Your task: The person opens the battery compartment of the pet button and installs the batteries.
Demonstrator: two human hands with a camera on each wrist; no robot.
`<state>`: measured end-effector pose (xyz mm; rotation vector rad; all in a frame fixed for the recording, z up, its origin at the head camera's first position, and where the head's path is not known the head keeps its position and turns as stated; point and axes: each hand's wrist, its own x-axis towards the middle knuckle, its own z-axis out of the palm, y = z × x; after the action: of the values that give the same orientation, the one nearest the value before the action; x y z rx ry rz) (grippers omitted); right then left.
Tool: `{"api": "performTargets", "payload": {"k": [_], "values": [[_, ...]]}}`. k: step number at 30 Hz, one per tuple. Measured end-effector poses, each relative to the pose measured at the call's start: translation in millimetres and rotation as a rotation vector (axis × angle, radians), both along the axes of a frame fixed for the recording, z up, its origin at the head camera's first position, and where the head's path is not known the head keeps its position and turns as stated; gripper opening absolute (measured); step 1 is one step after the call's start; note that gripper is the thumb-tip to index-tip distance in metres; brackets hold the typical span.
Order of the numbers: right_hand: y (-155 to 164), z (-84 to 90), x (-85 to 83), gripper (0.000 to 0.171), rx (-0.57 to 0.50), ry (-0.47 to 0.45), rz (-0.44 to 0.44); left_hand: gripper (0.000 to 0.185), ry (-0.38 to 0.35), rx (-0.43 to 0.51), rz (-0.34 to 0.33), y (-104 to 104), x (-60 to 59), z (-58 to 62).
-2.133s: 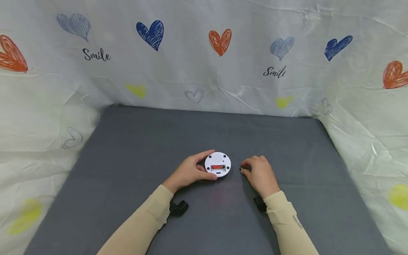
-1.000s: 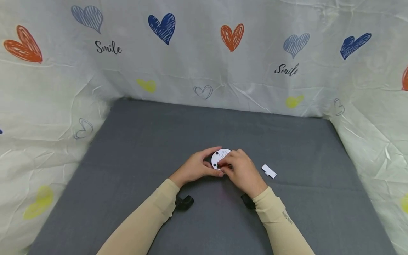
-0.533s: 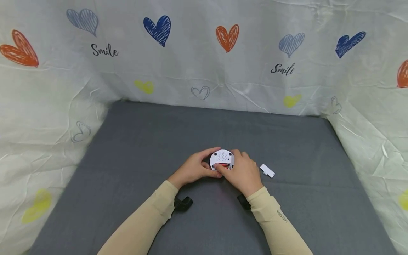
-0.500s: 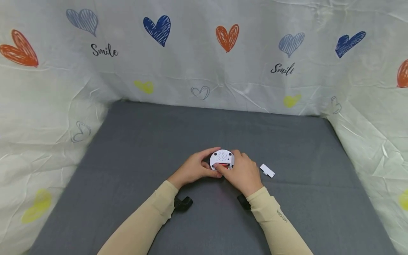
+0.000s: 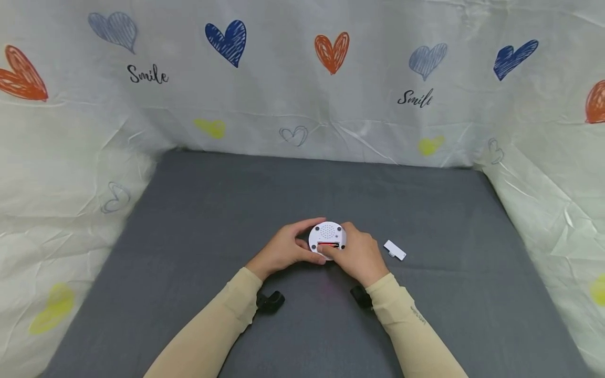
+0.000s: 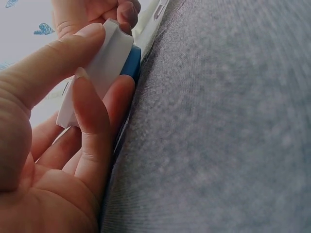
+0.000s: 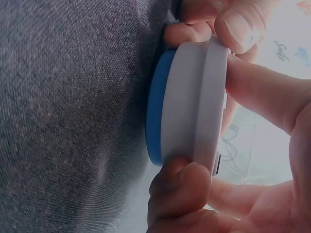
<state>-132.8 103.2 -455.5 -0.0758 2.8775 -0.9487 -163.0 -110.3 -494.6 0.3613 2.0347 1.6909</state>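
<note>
The round white device (image 5: 327, 236) is held between your left hand (image 5: 288, 247) and right hand (image 5: 363, 253), about midway between the side edges of the grey tabletop (image 5: 264, 199) and well in from its far edge. Nearest the lens, your cream sleeves (image 5: 203, 325) reach in, black wrist cameras (image 5: 270, 303) just inside the cuffs. A small white cover (image 5: 395, 250) with a tab lies near your right hand, well in from the tabletop's right edge. Your left hand grips the device's left rim between thumb and fingers; your right hand curls its fingers around the opposite side, its thumb lying beside a red battery (image 5: 330, 245) recessed in the white face. The blue base (image 7: 158, 107) is turned toward the tabletop. Beyond the far edge, a pale backdrop (image 5: 274, 94) carries red, blue and yellow hearts and the word "Smile" twice.
</note>
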Motion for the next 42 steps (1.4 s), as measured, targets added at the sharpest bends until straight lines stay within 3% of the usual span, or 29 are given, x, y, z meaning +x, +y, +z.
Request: {"api": "performTargets", "payload": {"k": [6, 14, 20, 29, 35, 42], "values": [[9, 3.8, -1.9, 0.066, 0.030, 0.049, 0.032, 0.098, 0.025, -0.035, 0.006, -2, -0.8, 0.4], [82, -1.6, 13.9, 0.029, 0.177, 0.350, 0.007, 0.100, -0.007, -0.062, -0.018, -3, -4.4, 2.0], [108, -17.0, 27.0, 0.018, 0.242, 0.336, -0.026, 0.099, -0.035, -0.046, -0.028, -8, -5.1, 2.3], [110, -15.7, 19.9, 0.014, 0.287, 0.314, -0.026, 0.100, -0.047, -0.043, -0.029, -5, -6.6, 3.6], [89, -5.1, 18.8, 0.016, 0.284, 0.415, 0.094, 0.099, -0.049, -0.045, -0.027, -7, -5.2, 4.9], [35, 25.6, 14.7, 0.019, 0.245, 0.542, 0.368, 0.098, -0.060, -0.028, -0.028, -7, -2.2, 2.7]]}}
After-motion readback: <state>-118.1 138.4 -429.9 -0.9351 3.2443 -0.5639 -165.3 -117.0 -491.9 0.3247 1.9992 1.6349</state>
